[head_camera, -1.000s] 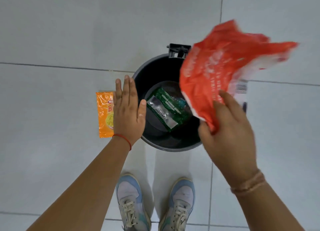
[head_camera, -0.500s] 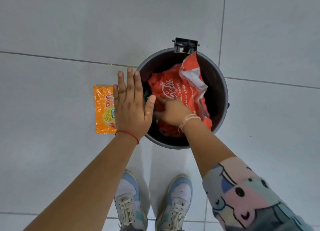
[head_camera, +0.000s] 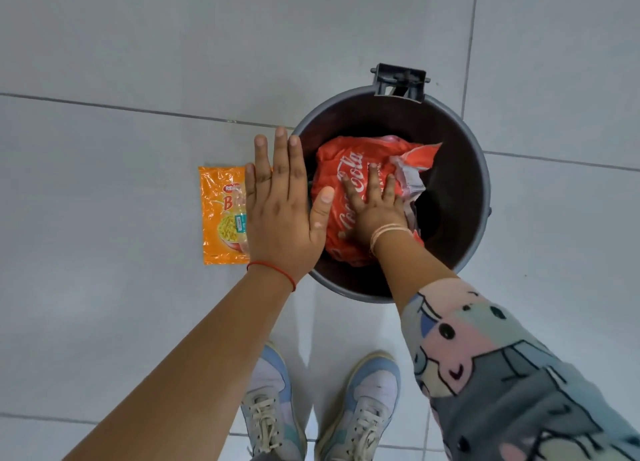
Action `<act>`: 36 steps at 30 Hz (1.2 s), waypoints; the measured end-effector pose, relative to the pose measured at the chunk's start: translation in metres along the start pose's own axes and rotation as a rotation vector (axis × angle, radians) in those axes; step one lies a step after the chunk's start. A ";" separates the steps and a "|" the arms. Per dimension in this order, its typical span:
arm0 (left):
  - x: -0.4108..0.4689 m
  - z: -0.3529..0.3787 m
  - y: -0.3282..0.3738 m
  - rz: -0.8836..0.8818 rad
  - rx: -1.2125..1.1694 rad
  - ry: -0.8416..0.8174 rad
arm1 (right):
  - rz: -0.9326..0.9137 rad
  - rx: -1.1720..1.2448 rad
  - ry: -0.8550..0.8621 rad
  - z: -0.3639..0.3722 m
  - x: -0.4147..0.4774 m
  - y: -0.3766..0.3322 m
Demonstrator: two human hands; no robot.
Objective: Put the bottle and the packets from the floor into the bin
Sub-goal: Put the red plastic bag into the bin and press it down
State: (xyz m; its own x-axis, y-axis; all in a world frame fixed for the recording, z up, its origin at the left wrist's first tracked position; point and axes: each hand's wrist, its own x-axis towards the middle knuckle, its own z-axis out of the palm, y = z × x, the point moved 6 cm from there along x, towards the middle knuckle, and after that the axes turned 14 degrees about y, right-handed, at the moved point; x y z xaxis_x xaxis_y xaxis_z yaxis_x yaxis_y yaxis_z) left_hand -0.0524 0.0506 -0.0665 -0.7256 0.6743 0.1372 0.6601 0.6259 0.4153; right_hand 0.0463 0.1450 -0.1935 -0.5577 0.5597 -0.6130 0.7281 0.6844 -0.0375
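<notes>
A round dark bin (head_camera: 474, 170) stands on the tiled floor. Inside it lies a crumpled red packet (head_camera: 341, 170) with white lettering. My right hand (head_camera: 372, 204) is down in the bin, fingers spread flat on that red packet, pressing it. My left hand (head_camera: 282, 215) hovers flat and empty over the bin's left rim, fingers straight. An orange snack packet (head_camera: 221, 215) lies on the floor left of the bin, its right edge hidden under my left hand. What lies beneath the red packet is hidden, and no bottle shows.
A black hinge bracket (head_camera: 398, 80) sticks out at the bin's far rim. My two light shoes (head_camera: 322, 405) stand just near of the bin. Grey floor tiles (head_camera: 121, 62) with dark grout lines surround everything.
My right hand carried the red packet from above the bin down into it, let go its grip and now lies flat on it. The left hand barely moved.
</notes>
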 end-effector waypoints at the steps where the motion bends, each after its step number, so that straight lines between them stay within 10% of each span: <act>1: 0.000 0.001 0.000 0.000 0.000 -0.004 | -0.004 0.034 0.008 -0.005 -0.003 -0.001; 9: 0.000 -0.002 0.001 0.007 0.046 -0.044 | -0.084 0.267 0.908 -0.113 -0.099 0.021; 14: -0.003 -0.001 0.003 0.010 0.057 -0.069 | 0.181 0.160 0.703 -0.098 -0.096 0.070; 36: -0.034 -0.007 -0.099 -0.237 0.105 -0.079 | 0.076 0.121 0.804 -0.081 -0.100 0.063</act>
State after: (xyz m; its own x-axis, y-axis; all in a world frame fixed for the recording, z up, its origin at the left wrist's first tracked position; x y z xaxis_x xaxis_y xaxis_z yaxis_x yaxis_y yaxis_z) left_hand -0.0949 -0.0372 -0.1056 -0.8474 0.5303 -0.0250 0.4935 0.8042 0.3313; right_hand 0.1158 0.1698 -0.0705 -0.5874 0.7980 0.1346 0.7875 0.6020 -0.1320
